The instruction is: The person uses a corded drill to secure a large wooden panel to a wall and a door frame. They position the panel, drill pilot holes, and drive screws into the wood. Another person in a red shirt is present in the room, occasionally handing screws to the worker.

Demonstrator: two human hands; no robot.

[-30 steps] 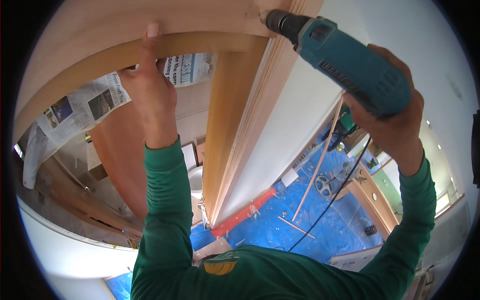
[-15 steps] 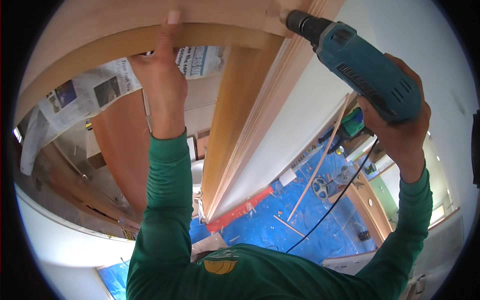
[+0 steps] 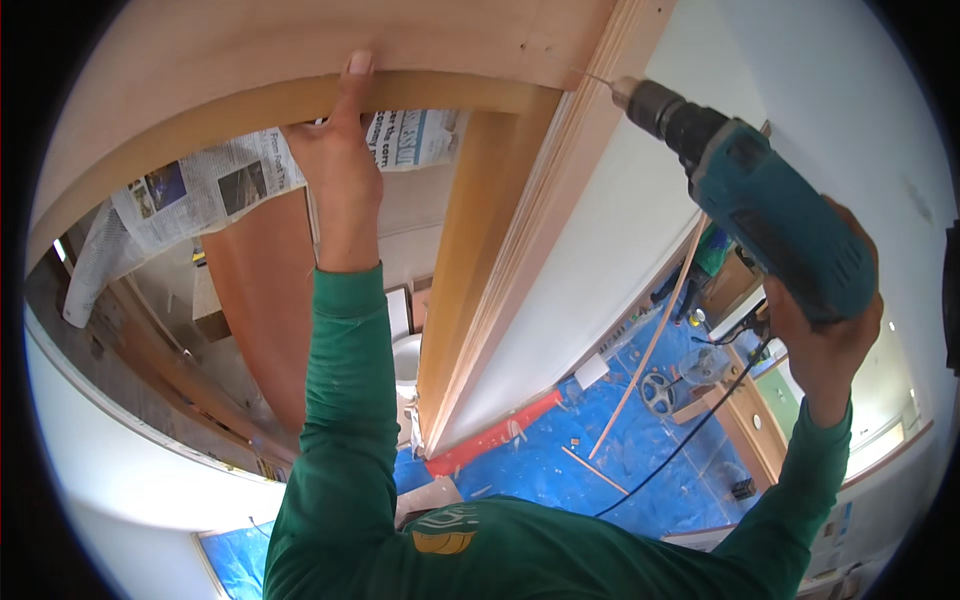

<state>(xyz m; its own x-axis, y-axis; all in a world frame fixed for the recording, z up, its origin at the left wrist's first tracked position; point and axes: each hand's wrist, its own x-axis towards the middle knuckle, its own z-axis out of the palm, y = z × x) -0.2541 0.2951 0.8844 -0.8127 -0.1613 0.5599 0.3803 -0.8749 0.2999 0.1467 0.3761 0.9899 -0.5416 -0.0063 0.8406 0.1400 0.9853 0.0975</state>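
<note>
My left hand is raised to a flat wooden panel, gripping its lower edge strip. The thumb presses the panel's face; the fingers are hidden behind the edge. A blue-green corded power drill is held in my right hand. Its thin drill bit points at the door frame's ribbed moulding, close to the panel's right end. Whether the tip touches the wood I cannot tell. Small dark holes show in the panel near that end.
Newspaper sheets hang behind the edge strip, beside a yellowish door jamb. Blue plastic sheeting covers the floor below, with a long wooden strip leaning over it. The black power cord hangs down. Another person in green is farther back.
The drill has drawn away from the panel toward the right and down, baring its bit and the small holes. My left hand keeps its hold on the panel edge.
</note>
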